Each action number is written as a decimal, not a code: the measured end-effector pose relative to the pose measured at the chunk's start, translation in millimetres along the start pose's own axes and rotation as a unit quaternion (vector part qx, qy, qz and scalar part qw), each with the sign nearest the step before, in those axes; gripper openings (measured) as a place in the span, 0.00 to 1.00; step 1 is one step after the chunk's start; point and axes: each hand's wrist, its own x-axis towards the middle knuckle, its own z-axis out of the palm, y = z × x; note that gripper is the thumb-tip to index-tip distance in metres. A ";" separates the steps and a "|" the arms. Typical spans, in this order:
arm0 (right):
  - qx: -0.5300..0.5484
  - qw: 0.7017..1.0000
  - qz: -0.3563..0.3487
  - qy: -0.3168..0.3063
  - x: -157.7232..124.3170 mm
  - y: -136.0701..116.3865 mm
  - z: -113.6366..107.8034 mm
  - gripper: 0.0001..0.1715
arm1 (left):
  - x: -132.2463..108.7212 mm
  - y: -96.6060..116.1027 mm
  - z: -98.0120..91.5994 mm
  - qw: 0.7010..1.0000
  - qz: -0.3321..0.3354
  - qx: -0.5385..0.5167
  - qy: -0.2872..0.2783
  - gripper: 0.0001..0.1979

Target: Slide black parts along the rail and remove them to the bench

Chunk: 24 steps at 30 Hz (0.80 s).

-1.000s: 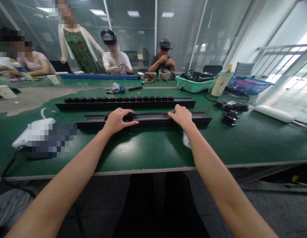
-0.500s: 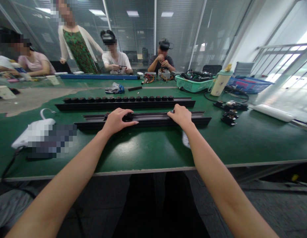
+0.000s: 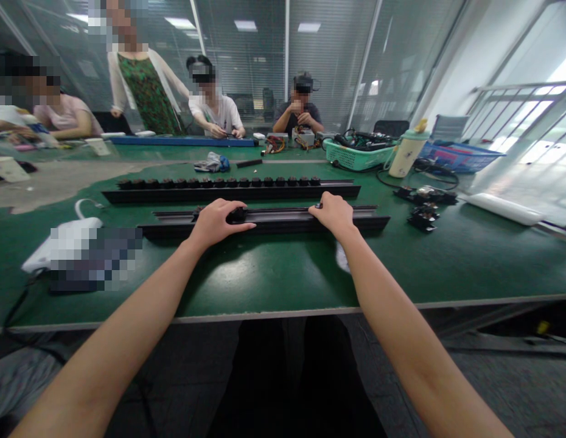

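A green workbench (image 3: 265, 274) spans the view. On it, a long black metal rail (image 3: 274, 225) lies crosswise just ahead of the person, its long axis running left to right, about equally near both hands. From the left, the left hand (image 3: 216, 224) curves half closed over a small black block (image 3: 238, 214) on the rail. Further right, the right hand (image 3: 333, 214) rests on the rail, fingers lightly curled; whether it grips cannot be told.
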 end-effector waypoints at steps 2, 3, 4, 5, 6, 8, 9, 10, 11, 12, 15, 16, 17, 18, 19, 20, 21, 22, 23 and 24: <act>-0.001 1.000 0.000 0.001 0.2 0.8 0.0 0.20 | 0.2 -0.3 0.0 1.000 -0.004 0.000 -0.004 0.32; -0.002 1.000 0.001 0.002 0.4 1.3 0.1 0.20 | 0.3 -0.3 0.0 1.000 -0.006 0.001 -0.006 0.32; -0.003 1.000 0.001 0.002 0.6 1.9 0.2 0.20 | 0.3 -0.3 0.0 1.000 -0.008 0.001 -0.006 0.32; -0.004 1.000 0.003 0.002 0.9 2.4 0.3 0.20 | 0.3 -0.2 -0.1 1.000 -0.009 0.002 -0.006 0.32; -0.005 1.000 0.003 0.003 1.1 2.7 0.4 0.21 | 0.3 -0.1 -0.1 1.000 -0.008 0.001 -0.005 0.32; -0.007 1.000 0.003 0.004 1.5 3.2 0.6 0.21 | 0.2 0.1 -0.1 1.000 -0.006 -0.001 -0.001 0.32; -0.008 1.000 0.003 0.005 1.5 3.2 0.6 0.21 | 0.1 0.3 -0.1 1.000 -0.004 -0.002 0.000 0.32; -0.008 1.000 0.003 0.005 1.5 3.1 0.6 0.21 | 0.0 0.3 0.0 1.000 -0.004 -0.002 0.000 0.32; -0.008 1.000 0.003 0.005 1.4 3.0 0.4 0.21 | -0.1 0.4 0.0 1.000 -0.003 -0.002 -0.001 0.33; -0.008 1.000 0.003 0.005 1.2 2.8 0.2 0.21 | -0.1 0.4 0.0 1.000 -0.002 -0.001 -0.001 0.33; -0.009 1.000 0.005 0.001 0.5 2.3 -0.7 0.20 | -0.2 0.4 0.0 1.000 0.002 0.001 0.000 0.32; -0.009 1.000 0.006 0.000 0.3 2.2 -0.9 0.20 | -0.2 0.5 0.0 1.000 0.003 0.002 0.002 0.32; -0.009 1.000 0.006 -0.001 0.2 2.2 -1.0 0.20 | -0.1 0.5 0.0 1.000 0.003 0.003 0.003 0.32; -0.009 1.000 0.005 -0.001 0.0 2.2 -1.0 0.20 | -0.1 0.7 0.0 1.000 0.002 0.004 0.003 0.32; -0.008 1.000 0.005 -0.001 -0.1 2.3 -0.9 0.20 | -0.1 0.8 0.0 1.000 0.000 0.004 0.003 0.33; -0.008 1.000 0.004 0.000 -0.1 2.4 -0.8 0.20 | -0.1 0.9 -0.1 1.000 -0.002 0.004 0.002 0.33; -0.008 1.000 0.004 0.001 -0.2 2.4 -0.7 0.20 | -0.1 1.1 -0.2 1.000 -0.004 0.005 0.001 0.33; -0.008 1.000 0.004 0.000 -0.2 2.4 -0.6 0.20 | -0.1 1.2 -0.3 1.000 -0.004 0.005 0.001 0.33; -0.008 1.000 0.004 0.000 -0.2 2.4 -0.6 0.20 | -0.2 1.3 -0.4 1.000 -0.003 0.006 0.000 0.33; -0.009 1.000 0.004 -0.001 -0.3 2.2 -0.7 0.20 | -0.2 1.3 -0.4 1.000 -0.003 0.007 0.001 0.33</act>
